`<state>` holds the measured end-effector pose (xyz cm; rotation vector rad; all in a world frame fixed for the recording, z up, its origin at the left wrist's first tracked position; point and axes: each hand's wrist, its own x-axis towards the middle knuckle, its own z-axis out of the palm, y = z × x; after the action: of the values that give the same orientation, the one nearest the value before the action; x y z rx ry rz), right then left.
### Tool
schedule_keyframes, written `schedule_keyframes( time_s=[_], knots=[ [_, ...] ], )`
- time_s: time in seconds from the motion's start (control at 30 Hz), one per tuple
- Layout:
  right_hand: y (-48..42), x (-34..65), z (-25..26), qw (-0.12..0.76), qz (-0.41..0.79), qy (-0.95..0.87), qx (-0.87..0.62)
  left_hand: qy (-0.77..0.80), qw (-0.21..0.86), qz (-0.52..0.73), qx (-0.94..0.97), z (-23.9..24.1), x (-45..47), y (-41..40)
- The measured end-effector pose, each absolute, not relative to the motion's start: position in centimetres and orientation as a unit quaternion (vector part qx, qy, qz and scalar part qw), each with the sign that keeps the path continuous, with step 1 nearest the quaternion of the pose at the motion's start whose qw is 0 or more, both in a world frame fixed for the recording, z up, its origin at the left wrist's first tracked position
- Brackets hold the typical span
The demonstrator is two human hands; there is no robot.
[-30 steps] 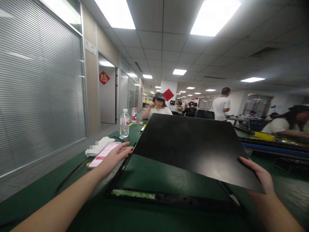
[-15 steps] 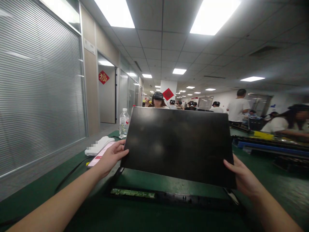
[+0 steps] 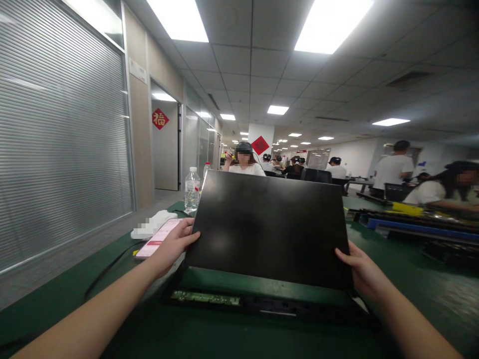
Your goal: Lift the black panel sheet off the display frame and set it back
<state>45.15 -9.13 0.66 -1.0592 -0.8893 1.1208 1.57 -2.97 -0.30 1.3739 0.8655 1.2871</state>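
A dark, flat display panel (image 3: 265, 229) is held up at a tilt between my two hands, its glossy face toward me. My left hand (image 3: 181, 242) grips its left edge with the thumb on the front; my right hand (image 3: 361, 264) grips the right edge the same way. The fingers behind the panel are partly hidden. Below the panel a black frame (image 3: 277, 304) lies on the green table, with a narrow green circuit board (image 3: 205, 298) along its near side. The panel hides the far part of the frame.
Left of the panel lie a pink-screened phone (image 3: 159, 239) and a white cloth-like item (image 3: 153, 224). A water bottle (image 3: 192, 189) stands behind them. Long dark and blue parts (image 3: 404, 227) lie on the right. A person (image 3: 245, 159) sits opposite; others are farther back.
The panel's top and right side have come down and leftward, and my right hand has moved left with it. My left hand stays nearly in place. A standing person at the back moved right.
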Motion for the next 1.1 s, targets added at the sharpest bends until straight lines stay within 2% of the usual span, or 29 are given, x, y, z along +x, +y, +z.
schedule_keyframes(
  time_s=[0.3, 0.67, 1.1],
  knots=[
    [-8.5, 45.2, 0.1, 0.589, 0.512, -0.316, -0.54, 0.353, 0.572, 0.478, 0.566, -0.9, 1.9, -3.3],
    [-8.6, 45.0, -0.2, 0.55, 0.462, -0.305, -0.625, 0.404, 0.569, 0.427, 0.576, -0.4, 2.0, -3.9],
    [-8.7, 44.9, -0.1, 0.535, 0.463, -0.322, -0.629, 0.385, 0.562, 0.411, 0.606, -1.1, 1.8, -3.4]
  ],
)
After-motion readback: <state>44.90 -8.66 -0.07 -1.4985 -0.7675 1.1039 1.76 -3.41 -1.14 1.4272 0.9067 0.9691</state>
